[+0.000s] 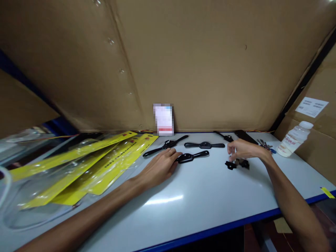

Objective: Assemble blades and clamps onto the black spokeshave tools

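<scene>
left hand [161, 166]: closed around one handle of a black two-handled tool [187, 158], well left of the bottle [292, 140]
right hand [245, 148]: fingers bent over small black parts [231, 165], nearer the bottle; cannot tell whether it grips one
other black tools [204, 145]: left of the bottle
keys [263, 144]: just left of the bottle
yellow packages [115, 167]: farthest left of the bottle

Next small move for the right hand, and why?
Probably pinch the small black part at the right hand's fingertips. Its fingers curl down right by that part, though contact isn't clear, and the left hand is already at the near black two-handled tool.
</scene>
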Available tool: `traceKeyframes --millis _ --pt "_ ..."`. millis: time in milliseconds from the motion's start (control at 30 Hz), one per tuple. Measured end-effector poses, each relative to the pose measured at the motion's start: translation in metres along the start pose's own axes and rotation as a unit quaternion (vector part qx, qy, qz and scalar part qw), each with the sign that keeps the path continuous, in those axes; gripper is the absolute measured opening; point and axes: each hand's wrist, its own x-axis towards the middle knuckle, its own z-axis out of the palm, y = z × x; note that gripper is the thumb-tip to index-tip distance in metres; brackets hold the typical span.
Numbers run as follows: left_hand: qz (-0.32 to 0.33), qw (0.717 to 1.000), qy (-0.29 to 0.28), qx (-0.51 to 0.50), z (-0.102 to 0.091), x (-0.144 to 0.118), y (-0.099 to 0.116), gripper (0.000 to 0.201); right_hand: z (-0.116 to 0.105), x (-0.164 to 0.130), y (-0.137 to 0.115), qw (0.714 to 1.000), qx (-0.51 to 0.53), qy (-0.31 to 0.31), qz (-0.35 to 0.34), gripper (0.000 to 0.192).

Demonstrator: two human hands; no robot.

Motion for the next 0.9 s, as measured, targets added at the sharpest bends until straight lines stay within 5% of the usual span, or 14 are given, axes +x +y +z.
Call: traceKeyframes --millis 100,300,433,600,700,767,900 --pt "-0.019 1.000 -0.013 -0.003 -0.004 0.000 0.002 0.030 0.011 -0.003 -0.016 0.997 -0.007 -0.074 -0.011 0.031" --pt "-0.015 0.999 -0.010 -0.028 -0.006 -0.003 0.009 0.028 0.020 0.004 -0.026 0.994 -0.025 -0.061 -0.092 0.009" --pt "0.026 0.999 -0.014 -0.042 -0.004 -0.006 0.016 0.032 0.020 0.006 -0.032 0.986 0.084 -0.034 -0.136 0.010" --pt "0.070 0.996 -0.023 -0.051 -0.005 -0.009 0.029 0.035 0.040 0.018 -0.052 0.907 0.400 0.018 -0.131 0.009" --pt "0.081 0.995 -0.033 -0.042 -0.008 -0.009 0.038 0.032 0.059 0.025 -0.066 0.872 0.476 0.035 -0.111 0.018" --pt "0.083 0.995 -0.039 -0.033 -0.010 -0.009 0.042 0.030 0.069 0.027 -0.075 0.875 0.468 0.058 -0.112 0.011" --pt "0.090 0.995 -0.035 -0.023 -0.012 -0.008 0.044 0.032 0.075 0.022 -0.088 0.924 0.319 0.153 -0.143 0.004"
